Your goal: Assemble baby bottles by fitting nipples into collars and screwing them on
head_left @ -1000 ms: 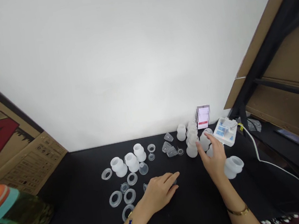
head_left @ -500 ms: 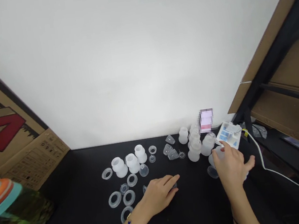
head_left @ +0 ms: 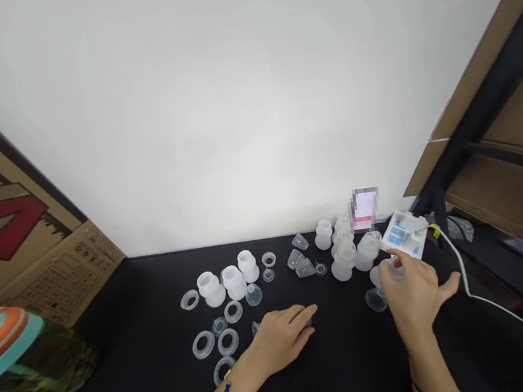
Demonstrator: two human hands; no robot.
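Observation:
My left hand point(head_left: 289, 334) rests low over the black table, fingers reaching forward and thumb below. Part of a small clear plastic piece point(head_left: 308, 323) shows between fingers and thumb; the rest is hidden. My right hand point(head_left: 416, 291) is at the right, thumb and index finger curled around a translucent whitish plastic piece point(head_left: 395, 269), its little finger sticking out. Beside that hand lies a clear dome cap point(head_left: 376, 300). White baby bottles point(head_left: 344, 261) stand just behind it. Left of my left hand are translucent rings point(head_left: 228, 342) and open white bottle bodies point(head_left: 234, 282).
Several clear cups point(head_left: 304, 268) lie at the back middle. A white box with blue labels point(head_left: 404, 235) and a white cable point(head_left: 468, 284) are at the right. A pixelated upright object point(head_left: 364, 208) leans by the wall. A large jar point(head_left: 33, 361) and a cardboard box point(head_left: 96, 256) stand left.
The view has shifted slightly. My right hand has moved a little to the right, and the whitish piece shows more between thumb and index finger. My left hand stays about where it was.

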